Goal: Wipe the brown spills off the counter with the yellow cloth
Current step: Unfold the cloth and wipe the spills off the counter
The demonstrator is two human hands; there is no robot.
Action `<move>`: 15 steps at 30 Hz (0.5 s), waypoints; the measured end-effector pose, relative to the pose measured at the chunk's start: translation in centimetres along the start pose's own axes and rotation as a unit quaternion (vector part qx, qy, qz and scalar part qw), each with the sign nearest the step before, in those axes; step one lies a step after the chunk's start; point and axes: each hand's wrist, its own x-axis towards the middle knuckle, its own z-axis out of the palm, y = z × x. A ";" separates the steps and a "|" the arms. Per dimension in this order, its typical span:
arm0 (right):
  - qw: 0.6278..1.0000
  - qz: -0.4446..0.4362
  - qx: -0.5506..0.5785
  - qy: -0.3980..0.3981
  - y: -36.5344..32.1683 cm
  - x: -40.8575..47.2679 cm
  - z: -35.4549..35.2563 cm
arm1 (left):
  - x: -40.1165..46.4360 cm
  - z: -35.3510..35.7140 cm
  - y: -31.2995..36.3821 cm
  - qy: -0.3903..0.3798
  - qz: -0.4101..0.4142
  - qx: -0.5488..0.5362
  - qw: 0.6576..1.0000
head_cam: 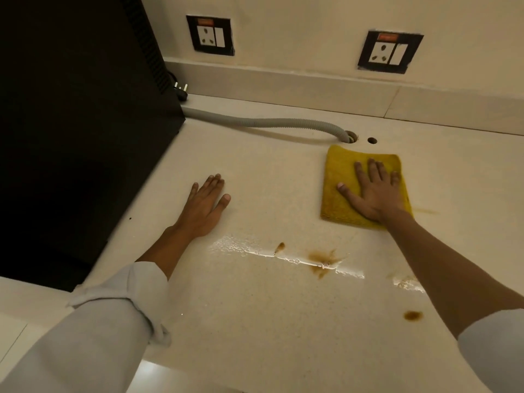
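Note:
A folded yellow cloth [340,177] lies flat on the cream counter [255,321], toward the back right. My right hand [374,191] presses down on the cloth with its fingers spread. My left hand [205,204] rests flat on the bare counter, fingers together, holding nothing. Brown spills mark the counter nearer to me: a small drop [280,246], a splattered patch [323,260] and a round spot [413,315]. A faint brown streak [425,211] runs just right of the cloth. A wet shiny band [241,246] crosses the counter between the spills.
A large black appliance [79,123] stands on the left of the counter. A grey corrugated hose [269,123] runs from behind it into a hole [351,136] near the cloth, with a second small hole [372,140] beside it. Two wall sockets [209,35] [390,52] sit above the backsplash.

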 end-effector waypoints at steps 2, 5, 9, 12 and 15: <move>1.000 -0.019 0.002 0.007 -3.1 0.1 0.4 | 0.0 0.0 0.0 0.001 0.007 0.004 1.000; 0.999 -0.035 0.003 0.013 -7.6 0.1 1.1 | -0.2 0.0 -0.1 0.005 0.018 0.017 1.000; 0.999 -0.045 0.015 0.022 -12.7 -0.4 1.9 | -0.3 -0.1 -0.3 0.009 0.028 0.003 1.000; 0.998 -0.054 0.027 0.024 -15.8 -1.0 2.5 | -0.2 -0.2 -0.4 0.013 0.026 -0.032 0.999; 0.997 -0.059 0.032 0.025 -18.8 -2.1 2.9 | 0.0 -0.5 -0.6 0.006 0.009 -0.099 0.995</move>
